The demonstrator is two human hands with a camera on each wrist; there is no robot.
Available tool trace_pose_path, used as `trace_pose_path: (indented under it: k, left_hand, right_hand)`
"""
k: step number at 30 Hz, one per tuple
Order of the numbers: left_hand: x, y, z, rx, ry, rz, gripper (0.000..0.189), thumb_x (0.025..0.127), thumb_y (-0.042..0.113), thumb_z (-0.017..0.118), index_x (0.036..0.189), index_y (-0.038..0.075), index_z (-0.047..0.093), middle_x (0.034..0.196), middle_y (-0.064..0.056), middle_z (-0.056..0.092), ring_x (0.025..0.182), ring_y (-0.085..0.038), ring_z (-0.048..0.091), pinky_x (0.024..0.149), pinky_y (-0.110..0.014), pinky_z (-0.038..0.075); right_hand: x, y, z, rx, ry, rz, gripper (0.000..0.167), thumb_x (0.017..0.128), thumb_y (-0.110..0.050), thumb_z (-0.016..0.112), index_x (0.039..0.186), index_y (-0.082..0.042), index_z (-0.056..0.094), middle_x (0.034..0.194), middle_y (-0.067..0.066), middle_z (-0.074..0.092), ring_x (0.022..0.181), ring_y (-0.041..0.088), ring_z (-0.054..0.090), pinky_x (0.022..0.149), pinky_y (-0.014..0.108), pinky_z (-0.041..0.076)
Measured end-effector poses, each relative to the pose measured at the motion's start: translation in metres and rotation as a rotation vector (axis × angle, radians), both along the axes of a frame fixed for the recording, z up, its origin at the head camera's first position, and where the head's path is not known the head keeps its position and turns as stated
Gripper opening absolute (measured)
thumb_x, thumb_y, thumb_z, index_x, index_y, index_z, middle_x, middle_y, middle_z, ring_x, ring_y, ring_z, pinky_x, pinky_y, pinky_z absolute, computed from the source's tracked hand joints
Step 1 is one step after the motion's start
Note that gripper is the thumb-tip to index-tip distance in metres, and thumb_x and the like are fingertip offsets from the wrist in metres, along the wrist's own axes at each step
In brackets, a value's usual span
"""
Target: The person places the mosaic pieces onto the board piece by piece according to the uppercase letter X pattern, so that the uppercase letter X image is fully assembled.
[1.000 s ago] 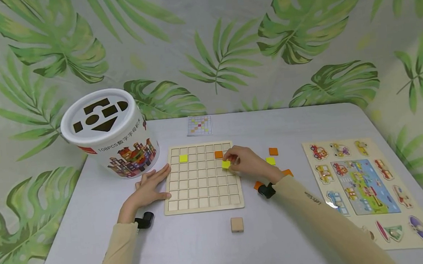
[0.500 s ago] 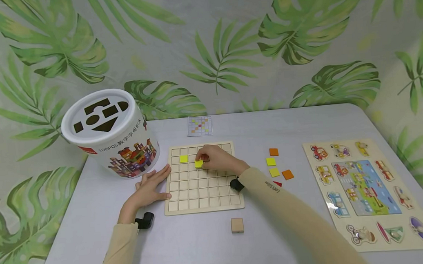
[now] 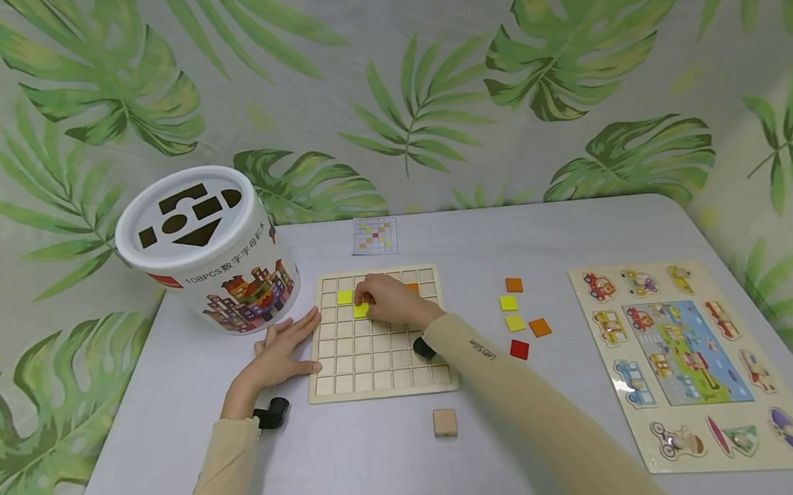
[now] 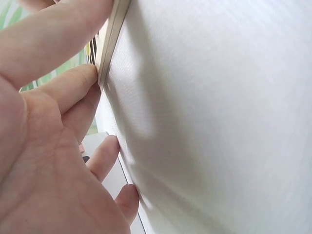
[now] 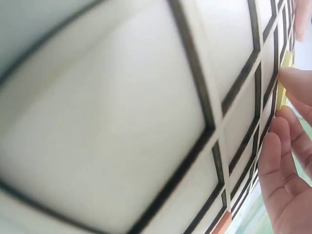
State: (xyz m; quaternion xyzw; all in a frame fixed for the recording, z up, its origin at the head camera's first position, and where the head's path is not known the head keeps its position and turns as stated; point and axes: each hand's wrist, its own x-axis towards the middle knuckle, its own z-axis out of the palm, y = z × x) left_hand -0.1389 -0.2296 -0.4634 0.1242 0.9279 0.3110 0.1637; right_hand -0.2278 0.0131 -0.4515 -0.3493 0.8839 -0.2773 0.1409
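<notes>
The wooden grid board [image 3: 365, 384] lies flat on the white table. My right hand [image 3: 389, 300] is over its upper left part and pinches a yellow square tile [image 3: 360, 312] at a cell in the second row. In the right wrist view, the thumb and fingertips are on the edge of this tile [image 5: 281, 95]. Diagonally above it sits another yellow tile, and an orange tile [image 3: 412, 288] shows beyond my right hand. My left hand [image 3: 281, 354] rests at the board's left edge with fingers extended. Fingertips touch the board's side [image 4: 108, 53] in the left wrist view.
Loose yellow, orange and red tiles [image 3: 519, 349] lie right of the board. A wooden block [image 3: 445, 422] stands in front. Behind is a pattern card [image 3: 375, 236]. A white block bucket [image 3: 254, 284] stands back left, and a picture puzzle [image 3: 690, 403] lies far right.
My right hand has carried the yellow tile leftward across the board, from beside the orange tile to near the other yellow tile. The left hand has stayed at the board's edge.
</notes>
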Motion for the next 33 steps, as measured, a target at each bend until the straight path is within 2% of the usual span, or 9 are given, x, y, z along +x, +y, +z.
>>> trace_pose_path:
  k: [5,9,12,18,22,26,29,33]
  left_hand:
    - [0.0,0.001,0.0,0.006,0.004,-0.004,0.084,0.082,0.03,0.074,0.15,0.011,0.029,0.158,-0.005,0.018,0.138,-0.042,0.009,0.09,-0.059,0.015]
    - [0.0,0.001,-0.001,0.014,0.005,-0.007,0.084,0.082,0.029,0.074,0.15,0.011,0.029,0.158,-0.005,0.018,0.138,-0.042,0.008,0.09,-0.059,0.015]
    - [0.0,0.002,-0.001,0.016,0.005,-0.006,0.084,0.082,0.029,0.074,0.15,0.011,0.029,0.158,-0.005,0.018,0.138,-0.042,0.008,0.09,-0.059,0.015]
    - [0.001,0.002,0.0,0.008,0.004,-0.007,0.084,0.082,0.028,0.074,0.151,0.011,0.029,0.158,-0.005,0.017,0.138,-0.041,0.008,0.091,-0.058,0.015]
    - [0.0,0.001,0.0,0.007,0.002,-0.004,0.084,0.082,0.028,0.074,0.151,0.011,0.029,0.158,-0.005,0.017,0.138,-0.041,0.008,0.09,-0.058,0.016]
    - [0.0,0.001,0.0,0.009,-0.002,0.0,0.084,0.082,0.028,0.074,0.151,0.011,0.029,0.158,-0.005,0.018,0.138,-0.042,0.008,0.09,-0.059,0.015]
    - [0.001,0.001,0.0,0.01,-0.001,0.001,0.084,0.081,0.027,0.075,0.15,0.01,0.029,0.158,-0.006,0.018,0.138,-0.042,0.008,0.09,-0.059,0.015]
    - [0.001,0.0,0.0,0.012,0.003,0.002,0.084,0.081,0.027,0.075,0.15,0.011,0.029,0.158,-0.006,0.018,0.138,-0.042,0.008,0.09,-0.059,0.015]
  right_hand:
    - [0.002,0.007,0.003,-0.046,-0.015,-0.023,0.023,0.083,0.004,0.064,0.104,-0.005,0.066,0.089,0.004,0.057,0.082,0.016,0.049,0.076,0.027,0.041]
    - [0.001,0.028,0.008,-0.125,-0.04,-0.066,0.025,0.085,0.004,0.059,0.108,-0.002,0.066,0.091,0.005,0.06,0.082,0.016,0.051,0.075,0.027,0.043]
    - [-0.002,0.054,0.013,-0.18,-0.047,-0.094,0.023,0.085,0.005,0.059,0.106,0.0,0.066,0.093,0.008,0.063,0.083,0.017,0.054,0.075,0.028,0.045]
    - [-0.003,0.128,0.014,-0.252,0.009,-0.194,0.02,0.084,0.006,0.063,0.103,0.002,0.066,0.097,0.012,0.065,0.085,0.023,0.058,0.074,0.036,0.048]
    - [-0.001,0.178,0.007,-0.22,0.021,-0.298,0.019,0.085,0.004,0.064,0.104,0.001,0.066,0.102,0.013,0.065,0.088,0.024,0.057,0.077,0.038,0.048]
    - [0.002,0.216,-0.001,-0.184,-0.024,-0.393,0.019,0.088,0.002,0.063,0.107,0.001,0.066,0.107,0.014,0.063,0.094,0.028,0.056,0.082,0.043,0.047]
    - [0.004,0.233,-0.006,-0.159,-0.055,-0.43,0.021,0.088,0.003,0.061,0.108,0.001,0.066,0.11,0.015,0.061,0.099,0.032,0.054,0.086,0.046,0.045]
    - [0.003,0.242,-0.012,-0.118,-0.084,-0.44,0.025,0.085,0.006,0.06,0.109,0.001,0.066,0.111,0.017,0.06,0.102,0.034,0.053,0.091,0.05,0.042]
